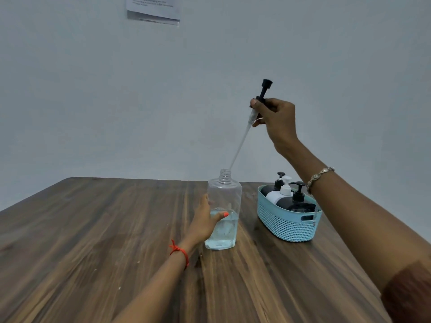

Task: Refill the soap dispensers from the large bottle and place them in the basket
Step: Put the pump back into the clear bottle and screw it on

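Note:
A large clear bottle (225, 199) stands upright on the wooden table (93, 241), its neck uncapped and pale liquid filling roughly its lower third. My left hand (205, 220) grips its side. My right hand (275, 120) is raised above it, holding a black pump head (264, 89). The pump's long clear tube (240, 145) slants down, and its tip is at the bottle's mouth. To the right, a light blue basket (284, 224) holds three dispensers: two black ones (296, 201) and a white one (278, 194).
The table runs back to a plain pale wall. Papers (154, 8) hang high on the wall. The basket sits near the table's right edge, under my right forearm.

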Tool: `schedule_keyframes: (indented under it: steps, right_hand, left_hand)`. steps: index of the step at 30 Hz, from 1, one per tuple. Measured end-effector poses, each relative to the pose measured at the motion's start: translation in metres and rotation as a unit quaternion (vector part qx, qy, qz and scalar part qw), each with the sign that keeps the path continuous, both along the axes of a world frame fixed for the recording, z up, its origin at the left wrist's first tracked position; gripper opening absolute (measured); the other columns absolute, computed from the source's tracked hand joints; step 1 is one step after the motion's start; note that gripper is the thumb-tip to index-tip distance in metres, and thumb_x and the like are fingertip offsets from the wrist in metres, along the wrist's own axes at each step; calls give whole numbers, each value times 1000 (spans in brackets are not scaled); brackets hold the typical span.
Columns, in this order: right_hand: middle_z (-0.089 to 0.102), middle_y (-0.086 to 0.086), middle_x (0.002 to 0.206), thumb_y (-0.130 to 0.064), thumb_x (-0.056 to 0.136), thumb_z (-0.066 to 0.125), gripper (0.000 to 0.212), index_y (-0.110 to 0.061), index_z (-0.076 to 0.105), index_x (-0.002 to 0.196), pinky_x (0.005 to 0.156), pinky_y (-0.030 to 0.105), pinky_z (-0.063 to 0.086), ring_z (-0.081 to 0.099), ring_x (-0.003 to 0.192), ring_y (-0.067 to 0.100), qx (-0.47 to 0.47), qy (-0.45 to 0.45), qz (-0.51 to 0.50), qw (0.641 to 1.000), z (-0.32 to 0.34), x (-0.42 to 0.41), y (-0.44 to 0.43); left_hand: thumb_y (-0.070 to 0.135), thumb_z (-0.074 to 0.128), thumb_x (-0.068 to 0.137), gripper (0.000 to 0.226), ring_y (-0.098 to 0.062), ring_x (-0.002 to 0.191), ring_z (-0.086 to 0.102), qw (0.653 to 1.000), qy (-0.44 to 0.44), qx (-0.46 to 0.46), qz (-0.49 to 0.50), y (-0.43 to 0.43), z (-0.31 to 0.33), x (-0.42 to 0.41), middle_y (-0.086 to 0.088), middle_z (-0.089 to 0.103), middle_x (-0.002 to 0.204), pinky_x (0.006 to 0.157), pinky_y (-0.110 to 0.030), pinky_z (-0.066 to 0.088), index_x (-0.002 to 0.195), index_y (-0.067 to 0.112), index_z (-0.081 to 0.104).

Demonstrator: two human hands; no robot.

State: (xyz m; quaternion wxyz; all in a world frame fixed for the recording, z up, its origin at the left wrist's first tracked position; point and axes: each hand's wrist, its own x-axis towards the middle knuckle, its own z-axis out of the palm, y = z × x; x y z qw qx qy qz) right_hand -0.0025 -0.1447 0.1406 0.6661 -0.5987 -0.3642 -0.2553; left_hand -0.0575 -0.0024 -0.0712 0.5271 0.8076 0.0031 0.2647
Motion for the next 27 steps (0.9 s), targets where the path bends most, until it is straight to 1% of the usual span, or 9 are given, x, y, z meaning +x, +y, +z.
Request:
schedule_keyframes:
  steps: [5, 10, 14, 17, 20, 22, 24, 25, 27]
  right_hand:
    - [69, 5, 73, -15, 81, 70, 4, -11, 70, 80, 52, 21, 47, 62, 63, 16, -97, 36, 8, 995, -33, 2, 15]
    - [69, 0, 75, -15, 78, 73, 11, -9, 72, 88, 53, 5, 41, 61, 59, -7, -159, 81, 15, 984, -83, -1, 29]
    - [72, 5, 81, -20, 73, 78, 21, -5, 72, 87, 61, 7, 44, 64, 69, 3, -179, 106, -12, 978, -104, -1, 32]
    - [64, 0, 69, -24, 71, 79, 27, -4, 62, 74, 52, 4, 38, 56, 62, 5, -172, 113, -59, 977, -114, 1, 37]
    - [49, -2, 66, -29, 71, 79, 37, -7, 49, 74, 49, 7, 35, 45, 58, 7, -171, 109, -88, 975, -121, 1, 41]
    - [54, -1, 78, -33, 71, 79, 40, -6, 53, 84, 57, 11, 38, 52, 69, 8, -186, 127, -80, 971, -120, 1, 41]
    - [63, 4, 100, -29, 75, 76, 42, -5, 58, 105, 77, 22, 48, 61, 90, 15, -178, 162, -15, 970, -117, 2, 39]
    - [65, 8, 106, -21, 78, 73, 42, -3, 59, 113, 84, 26, 49, 62, 94, 17, -167, 181, 26, 969, -115, 2, 36]
    - [68, 14, 103, -6, 79, 70, 29, -2, 64, 108, 85, 23, 51, 65, 87, 15, -156, 183, 71, 968, -113, 3, 31]
  left_hand:
    - [22, 65, 85, 56, -11, 105, 51, 1000, 7, -12, -6, 2, 0, 2, 0, 50, 123, 66, -9, 41, 130, 13, 34]
    - [26, 66, 84, 59, -18, 114, 51, 1000, 20, -14, -11, 4, -3, 7, -1, 48, 126, 88, -27, 44, 131, 15, 32]
    - [26, 66, 84, 59, -20, 115, 50, 1000, 19, -5, -7, 5, -4, 11, -4, 47, 125, 94, -32, 44, 130, 14, 32]
    - [27, 64, 85, 57, -19, 114, 49, 1000, 19, 6, 1, 4, -4, 11, -3, 46, 123, 91, -28, 42, 129, 13, 31]
    - [27, 63, 86, 56, -20, 114, 48, 1000, 22, 10, 0, 4, -5, 11, -4, 45, 124, 91, -28, 41, 129, 13, 29]
    - [28, 62, 87, 57, -20, 116, 48, 1000, 25, 7, -3, 4, -5, 11, -5, 45, 125, 93, -30, 42, 131, 14, 28]
    - [27, 62, 87, 58, -20, 116, 48, 1000, 27, 3, -3, 4, -5, 11, -5, 44, 125, 92, -29, 41, 132, 13, 27]
    - [26, 62, 87, 58, -20, 115, 47, 1000, 26, 2, -3, 4, -5, 11, -5, 44, 124, 91, -28, 41, 132, 13, 26]
    - [26, 62, 87, 58, -19, 115, 47, 1000, 23, -1, -4, 3, -4, 10, -3, 43, 123, 89, -27, 39, 132, 12, 26]
